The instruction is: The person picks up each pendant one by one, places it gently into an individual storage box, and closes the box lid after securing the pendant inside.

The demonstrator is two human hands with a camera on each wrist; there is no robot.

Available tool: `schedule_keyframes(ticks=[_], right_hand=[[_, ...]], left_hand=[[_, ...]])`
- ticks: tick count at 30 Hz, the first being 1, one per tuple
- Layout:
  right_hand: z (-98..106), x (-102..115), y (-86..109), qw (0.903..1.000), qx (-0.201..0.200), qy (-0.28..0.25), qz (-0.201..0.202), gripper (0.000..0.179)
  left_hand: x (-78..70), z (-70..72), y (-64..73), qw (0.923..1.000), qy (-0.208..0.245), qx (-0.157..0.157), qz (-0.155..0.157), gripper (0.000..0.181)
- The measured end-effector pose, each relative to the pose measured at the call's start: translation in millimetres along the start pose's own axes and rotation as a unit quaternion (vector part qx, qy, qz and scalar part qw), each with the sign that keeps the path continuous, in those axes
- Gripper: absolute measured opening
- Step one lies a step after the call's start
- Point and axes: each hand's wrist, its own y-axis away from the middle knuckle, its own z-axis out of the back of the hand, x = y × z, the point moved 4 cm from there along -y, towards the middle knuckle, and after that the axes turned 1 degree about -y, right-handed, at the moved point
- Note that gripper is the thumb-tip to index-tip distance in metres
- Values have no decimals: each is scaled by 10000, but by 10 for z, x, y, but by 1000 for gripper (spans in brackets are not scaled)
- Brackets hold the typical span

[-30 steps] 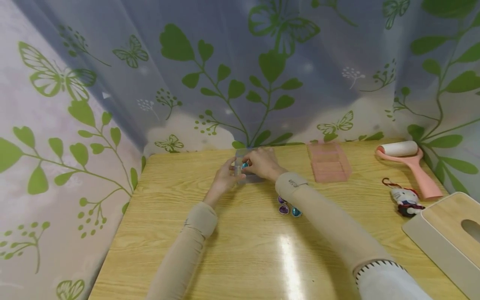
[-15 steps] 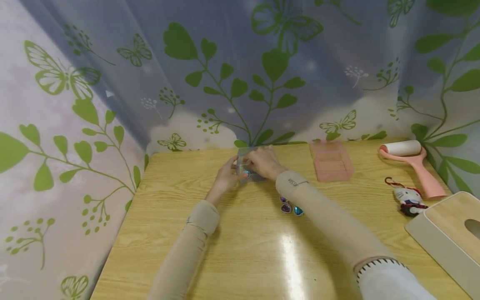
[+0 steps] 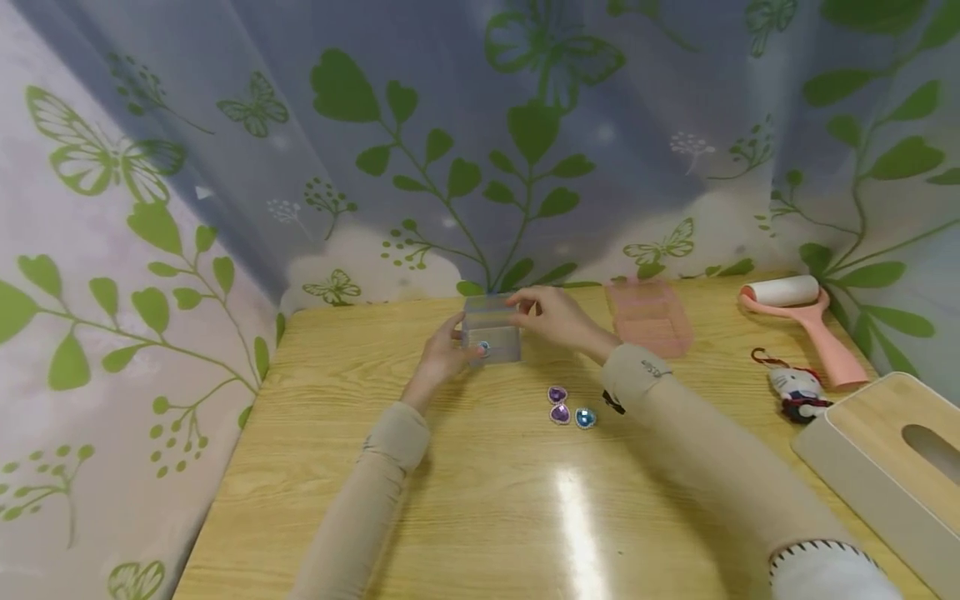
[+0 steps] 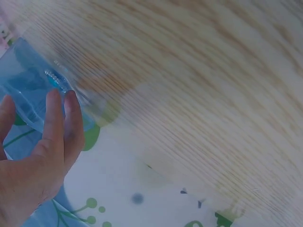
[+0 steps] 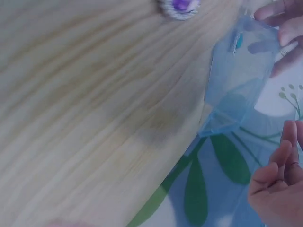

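Observation:
A see-through blue plastic box (image 3: 498, 343) stands near the back of the table, with one blue gem (image 3: 483, 348) inside by its left wall. At that side, my left hand (image 3: 444, 354) holds the box between thumb and fingers; the left wrist view shows the fingertips (image 4: 71, 97) right by the gem. My right hand (image 3: 558, 317) is at the box's upper right edge, fingers loosely bent with nothing between them. In the right wrist view a gap separates that hand from the box. Two purple gems (image 3: 559, 413) and a blue heart gem (image 3: 586, 417) lie nearer on the wood.
Right of the box lies a pink see-through case (image 3: 651, 321). Farther right are a pink-handled lint roller (image 3: 813, 312), a cat figure keychain (image 3: 798, 392) and a tissue box (image 3: 862, 467). A leaf-patterned curtain (image 3: 450, 167) hangs behind the table.
The right hand lets go of the blue gem inside the box, then draws back to the right. The left hand stays at the box. The loose gems come into fuller view.

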Motion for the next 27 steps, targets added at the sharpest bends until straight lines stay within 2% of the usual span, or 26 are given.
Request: schedule_keyframes(ticks=[13,18,27], right_hand=[[275,-338,609,9989,214,-384,-184,37],[289,-433,789,9987,441,-190,-151,39],[215,-474,1027,9946,1034,81,-52,42]], left_hand=[[-40,11,5,9998,-74,141,-73,85],[-50,13,-13,9998,-108,138,-56,85],[-72,17,-11,9995,-252,166,-40,85]])
